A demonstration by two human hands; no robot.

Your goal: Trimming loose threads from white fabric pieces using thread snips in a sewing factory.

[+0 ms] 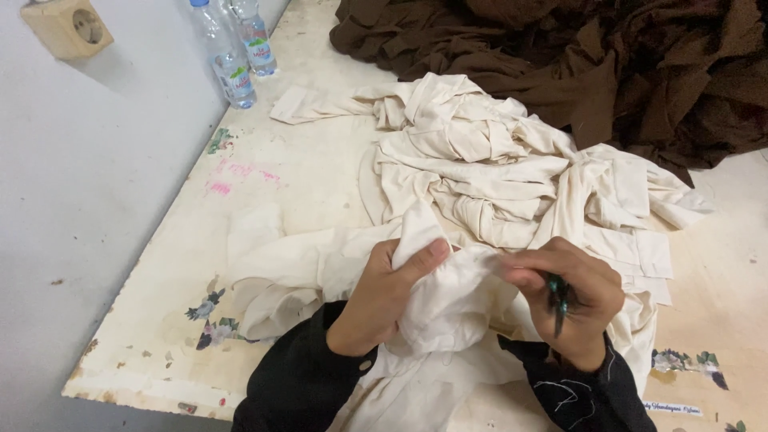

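A cream cloth garment (464, 288) is bunched up in front of me on the worn table (272, 208). My left hand (384, 296) pinches a fold of it, thumb on top. My right hand (572, 300) grips the same fold from the right and also holds a small dark green tool (558, 302) against the palm; I cannot tell what kind of tool it is. Both wrists are in black sleeves. The cloth hangs down over the table's front edge between my arms.
More cream garments (496, 160) lie heaped behind, and a dark brown fabric pile (608, 56) fills the back right. Two plastic water bottles (232, 64) stand by the wall at the back left. A wall socket (68, 28) sits at the upper left.
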